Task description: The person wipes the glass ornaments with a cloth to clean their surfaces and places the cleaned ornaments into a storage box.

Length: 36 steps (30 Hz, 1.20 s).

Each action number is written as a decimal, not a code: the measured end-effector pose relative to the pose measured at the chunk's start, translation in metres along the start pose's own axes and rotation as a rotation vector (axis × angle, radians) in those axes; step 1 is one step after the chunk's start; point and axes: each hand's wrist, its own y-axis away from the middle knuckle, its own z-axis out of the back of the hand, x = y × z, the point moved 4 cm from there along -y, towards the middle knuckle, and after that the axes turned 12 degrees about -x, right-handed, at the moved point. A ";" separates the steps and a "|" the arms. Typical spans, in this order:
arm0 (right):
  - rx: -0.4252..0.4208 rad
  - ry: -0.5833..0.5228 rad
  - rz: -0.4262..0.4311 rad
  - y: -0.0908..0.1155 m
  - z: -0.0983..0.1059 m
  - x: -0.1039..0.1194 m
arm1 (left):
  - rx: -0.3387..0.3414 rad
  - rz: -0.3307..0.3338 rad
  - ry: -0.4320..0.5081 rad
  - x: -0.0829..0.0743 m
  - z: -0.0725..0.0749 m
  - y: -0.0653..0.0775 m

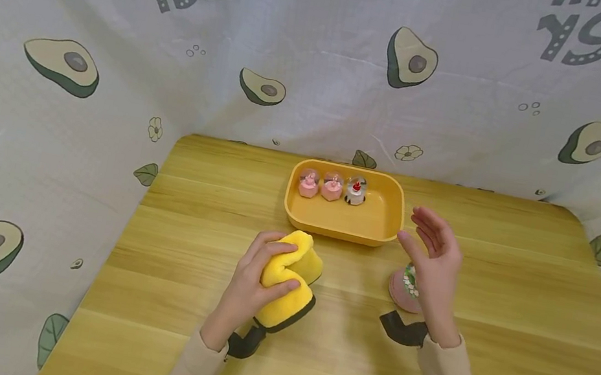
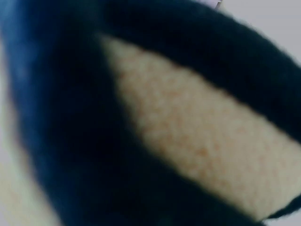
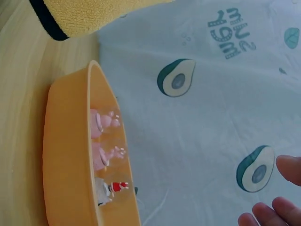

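Note:
My left hand (image 1: 251,278) grips a folded yellow cloth (image 1: 284,306) with dark edging, thumb on the near side and fingers over the top. The cloth's corner (image 3: 89,21) also hangs at the top of the right wrist view. My right hand (image 1: 438,272) is raised with nothing in it, thumb and fingers apart, just right of the orange tray (image 1: 380,220). Below that hand, partly hidden by it, is a round pink object (image 1: 400,293) with white flowers and green leaves on top. Dark material and bare skin fill most of the left wrist view.
Along the tray's left side stand three small clear-domed ornaments: two pink ones (image 1: 308,185) (image 1: 332,189) and a white one (image 1: 355,196) with a red top. A white curtain (image 1: 322,53) printed with avocados hangs behind the wooden table (image 1: 177,260).

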 end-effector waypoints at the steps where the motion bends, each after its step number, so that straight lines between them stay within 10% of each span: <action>1: -0.010 -0.017 -0.004 0.002 0.004 0.001 | -0.001 0.000 -0.002 0.000 0.000 0.000; 18: -0.139 -0.057 -0.014 0.027 0.071 0.004 | 0.006 0.016 -0.011 -0.002 0.000 0.000; 36: -0.203 0.061 -0.096 0.040 0.088 -0.017 | 0.007 0.020 -0.019 0.000 -0.001 0.001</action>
